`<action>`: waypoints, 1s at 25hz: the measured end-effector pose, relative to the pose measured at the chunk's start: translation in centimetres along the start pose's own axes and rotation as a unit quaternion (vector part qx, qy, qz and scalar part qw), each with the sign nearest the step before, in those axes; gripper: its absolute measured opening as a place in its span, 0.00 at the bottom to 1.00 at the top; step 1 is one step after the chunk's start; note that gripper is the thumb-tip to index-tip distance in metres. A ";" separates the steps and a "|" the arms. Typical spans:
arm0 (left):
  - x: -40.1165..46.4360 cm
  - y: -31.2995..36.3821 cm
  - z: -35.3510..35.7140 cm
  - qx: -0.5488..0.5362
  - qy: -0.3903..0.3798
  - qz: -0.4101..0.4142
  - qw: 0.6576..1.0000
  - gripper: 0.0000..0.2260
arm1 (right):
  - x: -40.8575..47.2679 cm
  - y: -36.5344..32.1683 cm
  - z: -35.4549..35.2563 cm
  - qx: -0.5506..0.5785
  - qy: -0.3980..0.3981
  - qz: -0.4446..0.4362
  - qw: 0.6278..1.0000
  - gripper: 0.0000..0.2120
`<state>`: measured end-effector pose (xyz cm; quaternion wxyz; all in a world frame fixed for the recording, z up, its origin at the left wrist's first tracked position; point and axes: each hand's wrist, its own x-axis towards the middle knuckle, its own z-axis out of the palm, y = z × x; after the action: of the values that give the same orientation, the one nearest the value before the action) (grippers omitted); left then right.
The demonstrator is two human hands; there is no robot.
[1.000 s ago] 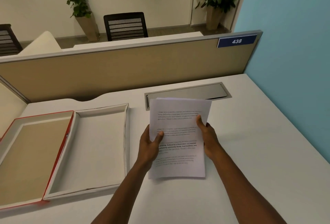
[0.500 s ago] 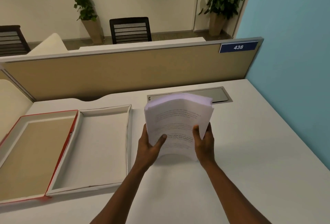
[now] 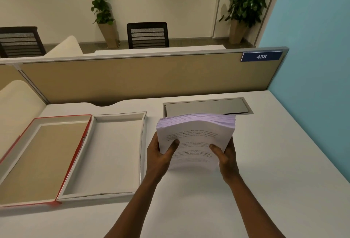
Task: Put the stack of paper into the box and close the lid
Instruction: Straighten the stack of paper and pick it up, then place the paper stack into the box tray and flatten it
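— What have you got hold of, nearest to you?

— My left hand (image 3: 161, 154) and my right hand (image 3: 226, 159) are each clamped on a side edge of the stack of paper (image 3: 195, 139). Both thumbs lie on the printed top sheet, and the other fingers are hidden under or behind the pile. The stack bows upward in the middle, and its far edge shows the fanned layers of sheets. Whether the near edge rests on the table (image 3: 265, 162), I cannot tell; it is blurred there.

— Where does that put the paper on the table?

— Around the middle, somewhat toward the right edge, just right of the box.

— And the box?

— The box (image 3: 106, 193) sits open toward the left edge of the table, a shallow white tray with nothing inside. Its lid (image 3: 77, 157), red-edged with a tan inner panel, lies flat to the left of it, joined along the long side. The paper is outside the box, with the right wall of the tray just beside my left hand.

— What lies beyond your hands?

— A grey cable hatch (image 3: 206, 106) is set into the table near the far edge, partly hidden by the stack. Behind it stands a tan partition (image 3: 142, 78) with a blue plate (image 3: 261, 56) reading 438 at its right end. Beyond that I see a black chair (image 3: 147, 34) and two potted plants.
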<state>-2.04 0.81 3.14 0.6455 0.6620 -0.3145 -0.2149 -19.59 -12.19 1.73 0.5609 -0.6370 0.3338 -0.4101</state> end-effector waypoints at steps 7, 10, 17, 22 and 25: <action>-0.5 -0.7 -0.3 0.055 -0.041 -0.007 0.998 0.23 | -0.2 2.3 -2.1 -0.257 -0.054 0.017 0.965 0.23; -0.1 -1.1 -1.0 0.070 -0.034 -0.012 0.997 0.21 | -0.5 2.4 -1.8 -0.290 -0.033 -0.020 0.956 0.18; -0.8 -2.0 -2.1 0.155 -0.058 -0.008 0.986 0.19 | -1.5 2.5 -1.2 -0.292 -0.015 -0.054 0.955 0.20; -1.4 -1.9 -2.0 0.192 -0.036 -0.006 0.981 0.15 | -2.0 3.0 -0.7 -0.285 0.002 -0.057 0.957 0.21; -1.9 -1.8 -1.9 0.187 -0.022 0.001 0.982 0.16 | -2.7 3.0 -0.3 -0.273 0.016 -0.066 0.960 0.22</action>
<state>-1.79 3.45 1.25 0.5030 0.7662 -0.3637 -0.1664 -20.96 -10.38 -1.65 0.3317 -0.7800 0.3992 -0.3496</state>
